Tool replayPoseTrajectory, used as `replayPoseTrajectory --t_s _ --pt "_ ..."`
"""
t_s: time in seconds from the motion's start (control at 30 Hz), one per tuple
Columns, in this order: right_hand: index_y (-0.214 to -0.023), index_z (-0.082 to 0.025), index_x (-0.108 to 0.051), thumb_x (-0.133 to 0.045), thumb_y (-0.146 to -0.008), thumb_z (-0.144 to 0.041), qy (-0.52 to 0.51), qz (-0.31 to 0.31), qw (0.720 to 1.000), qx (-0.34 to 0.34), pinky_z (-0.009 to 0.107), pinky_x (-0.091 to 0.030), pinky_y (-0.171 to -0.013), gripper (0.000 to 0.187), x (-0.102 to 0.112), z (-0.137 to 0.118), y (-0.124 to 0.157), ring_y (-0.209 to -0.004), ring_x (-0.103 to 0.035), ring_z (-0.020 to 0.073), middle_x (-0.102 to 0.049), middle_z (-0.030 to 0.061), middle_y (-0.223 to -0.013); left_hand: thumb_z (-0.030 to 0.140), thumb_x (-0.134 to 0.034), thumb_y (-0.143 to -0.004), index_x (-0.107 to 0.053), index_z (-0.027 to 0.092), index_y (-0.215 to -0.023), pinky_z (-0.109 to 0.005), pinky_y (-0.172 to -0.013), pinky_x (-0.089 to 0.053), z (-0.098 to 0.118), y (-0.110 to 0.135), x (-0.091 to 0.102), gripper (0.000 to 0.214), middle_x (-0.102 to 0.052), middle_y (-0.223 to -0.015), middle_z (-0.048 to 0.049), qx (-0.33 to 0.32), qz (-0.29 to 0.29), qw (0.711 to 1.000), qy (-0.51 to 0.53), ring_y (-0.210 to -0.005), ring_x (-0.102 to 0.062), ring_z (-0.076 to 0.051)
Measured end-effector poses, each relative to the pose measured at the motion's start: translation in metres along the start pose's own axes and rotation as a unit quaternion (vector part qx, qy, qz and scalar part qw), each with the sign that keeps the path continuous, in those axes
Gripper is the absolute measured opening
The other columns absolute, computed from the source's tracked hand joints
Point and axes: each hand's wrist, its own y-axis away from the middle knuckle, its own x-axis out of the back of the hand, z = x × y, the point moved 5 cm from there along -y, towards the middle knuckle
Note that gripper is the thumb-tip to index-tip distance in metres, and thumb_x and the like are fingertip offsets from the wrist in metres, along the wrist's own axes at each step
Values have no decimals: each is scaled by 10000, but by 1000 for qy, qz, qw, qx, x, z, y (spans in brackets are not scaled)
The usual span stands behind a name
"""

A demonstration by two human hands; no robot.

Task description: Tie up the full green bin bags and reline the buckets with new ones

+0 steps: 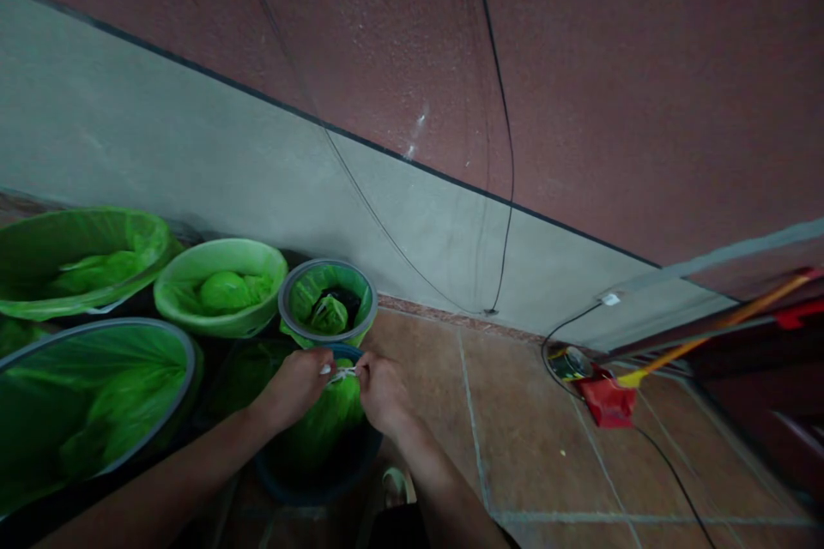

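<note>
My left hand [302, 382] and my right hand [384, 395] are both closed, pinching the two ends of a white drawstring [344, 373]. The string is gathered at the neck of a green garbage bag [325, 425], and between my hands it looks crossed or knotted. That bag stands inside a dark blue bin [315, 495], below my hands. Just behind it is a small bin with a grey rim [372, 302], lined with green plastic and holding a green bundle and something dark.
To the left stand a pale green bin [168, 309], a large grey-rimmed bin [188, 356] and another green-lined bin [39, 309]. A wall runs behind them. On the tiled floor at right lie a red dustpan [608, 399], a can [570, 363] and a black cable [675, 472].
</note>
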Motion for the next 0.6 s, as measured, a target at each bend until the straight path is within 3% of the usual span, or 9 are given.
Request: replayPoseTrajectory --t_s 0.07,0.17,0.3,0.37,0.47,0.6 --pt "-959 -164 -765 -535 -904 -100 88 -17 996 -19 317 -497 -828 246 -4 4 0 -928 -728 244 -791 130 -948 152 -416 -931 -656 167 -739 -323 -765 -485 -7 -1 -7 308 -746 -813 -135 24 -22 998 -60 -798 -711 -242" --pt "-994 -144 -775 -515 -896 -67 138 -44 989 -31 338 -512 -857 288 -15 9 0 -981 -744 277 -795 163 -1000 128 -407 -937 -677 157 -837 -354 -848 -506 -18 0 -19 290 -757 -874 -158 61 -56 988 -131 -907 -734 -271" --pt "-1036 -147 -772 -545 -921 -136 103 -48 992 -62 354 -528 -865 255 -23 18 -3 -1021 -751 302 -795 167 -1025 82 -391 -918 -689 143 -1134 -352 -962 -507 -29 4 -36 373 -761 -1104 -166 101 -91 977 -164 -1078 -725 -253" --pt "-1105 -154 -756 -556 -954 -204 65 -22 993 -95 334 -529 -882 255 -20 24 -10 -1041 -749 278 -794 153 -1055 45 -408 -879 -594 106 -1365 -352 -1019 -495 -31 6 -43 524 -691 -1313 -201 117 -104 973 -172 -1182 -697 -256" --pt "-1122 -144 -751 -494 -1016 -269 21 10 989 -143 307 -526 -881 304 -16 31 -35 -1052 -749 251 -788 161 -1085 27 -449 -822 -402 66 -1554 -397 -1095 -463 -29 5 -53 735 -555 -1499 -246 127 -121 970 -168 -1303 -630 -295" --pt "-1166 -61 -733 -495 -1028 -378 24 41 980 -194 326 -540 -847 420 -24 32 -92 -1086 -736 299 -766 228 -1124 16 -469 -772 -340 139 -1609 -420 -1162 -413 -18 4 -59 856 -461 -1611 -195 119 -153 971 -144 -1426 -522 -293"
